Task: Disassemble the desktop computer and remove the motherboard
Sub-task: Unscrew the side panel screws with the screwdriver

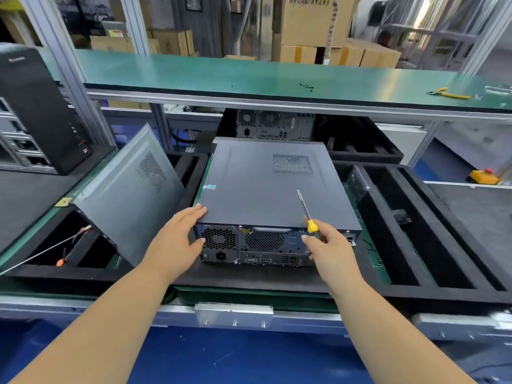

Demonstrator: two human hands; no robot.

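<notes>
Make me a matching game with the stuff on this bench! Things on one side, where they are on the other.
Things:
1. dark grey desktop computer case
2. yellow-handled screwdriver
3. loose grey metal side panel
4. yellow-handled pliers

Places:
A. on the upper green shelf, far right
B. held in the right hand
C. lying flat between both hands
D. leaning tilted, left of the case

Pairs: 1-C, 2-B, 3-D, 4-A

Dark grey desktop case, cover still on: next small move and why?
Probably slide the flat side cover back toward the rear panel. The left hand lies open on the cover's near left corner; the right hand grips the yellow-handled screwdriver off any screw, tip raised.
</notes>
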